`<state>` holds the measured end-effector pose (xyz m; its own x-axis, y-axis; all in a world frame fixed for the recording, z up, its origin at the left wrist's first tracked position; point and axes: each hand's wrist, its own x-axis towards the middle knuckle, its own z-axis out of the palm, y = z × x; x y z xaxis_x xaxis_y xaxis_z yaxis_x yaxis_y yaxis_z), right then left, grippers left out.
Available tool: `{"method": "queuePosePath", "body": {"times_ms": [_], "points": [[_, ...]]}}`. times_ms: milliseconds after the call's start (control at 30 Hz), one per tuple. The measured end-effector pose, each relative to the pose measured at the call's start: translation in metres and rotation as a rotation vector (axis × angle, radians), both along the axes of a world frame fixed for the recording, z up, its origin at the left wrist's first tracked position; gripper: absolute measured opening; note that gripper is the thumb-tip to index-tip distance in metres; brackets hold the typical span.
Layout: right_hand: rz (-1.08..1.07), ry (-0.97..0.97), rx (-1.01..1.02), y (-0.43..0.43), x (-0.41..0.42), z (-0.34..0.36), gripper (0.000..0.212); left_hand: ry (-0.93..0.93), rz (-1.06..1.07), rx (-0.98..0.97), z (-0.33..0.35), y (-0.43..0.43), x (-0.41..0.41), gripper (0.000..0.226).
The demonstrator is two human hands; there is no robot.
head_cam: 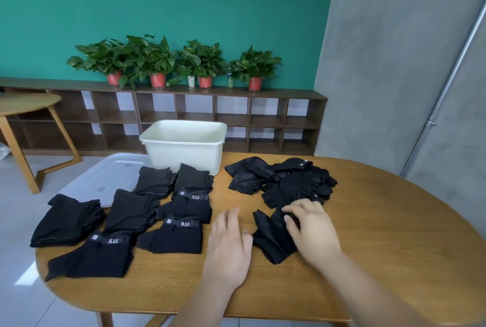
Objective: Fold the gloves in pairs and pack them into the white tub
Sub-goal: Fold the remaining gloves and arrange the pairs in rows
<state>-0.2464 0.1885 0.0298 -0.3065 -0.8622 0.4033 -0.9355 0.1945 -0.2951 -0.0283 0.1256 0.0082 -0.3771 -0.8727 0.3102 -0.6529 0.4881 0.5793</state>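
Several folded pairs of black gloves (pixel 168 211) lie in rows on the left half of the wooden table (pixel 394 234), some with a "5.11" label. The white tub (pixel 184 145) stands at the table's far edge. A loose heap of black gloves (pixel 286 182) lies to the right of the tub. My right hand (pixel 310 229) rests with curled fingers on a black glove (pixel 271 240) in front of the heap. Just left of that glove is my left hand (pixel 228 245), fingers straight and holding nothing.
A translucent lid (pixel 105 176) lies at the table's far left, partly under the folded pairs. Behind the table runs a low brown shelf (pixel 236 116) with potted plants (pixel 157 63). Another wooden table (pixel 23 105) stands at the far left.
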Motion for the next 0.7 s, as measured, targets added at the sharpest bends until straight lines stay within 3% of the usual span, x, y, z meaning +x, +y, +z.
{"method": "queuePosePath", "body": {"times_ms": [167, 300, 467, 567, 700], "points": [[0.104, 0.055, -0.052, 0.01, 0.02, -0.037, 0.024, -0.117, -0.128, -0.143, -0.002, 0.001, -0.003, 0.056], [0.345, -0.073, 0.002, 0.009, 0.021, -0.034, 0.034, -0.21, -0.266, -0.252, -0.005, 0.005, -0.003, 0.047], [0.15, -0.009, -0.112, 0.006, 0.011, -0.039, 0.034, -0.26, -0.161, -0.217, -0.009, 0.003, -0.005, 0.054], [0.018, -0.025, 0.061, 0.004, 0.01, -0.032, 0.046, -0.254, -0.114, -0.225, -0.01, 0.003, -0.006, 0.056], [-0.081, 0.096, 0.278, 0.0, 0.009, -0.023, 0.063, -0.254, -0.104, -0.231, -0.011, 0.003, -0.005, 0.058]]}}
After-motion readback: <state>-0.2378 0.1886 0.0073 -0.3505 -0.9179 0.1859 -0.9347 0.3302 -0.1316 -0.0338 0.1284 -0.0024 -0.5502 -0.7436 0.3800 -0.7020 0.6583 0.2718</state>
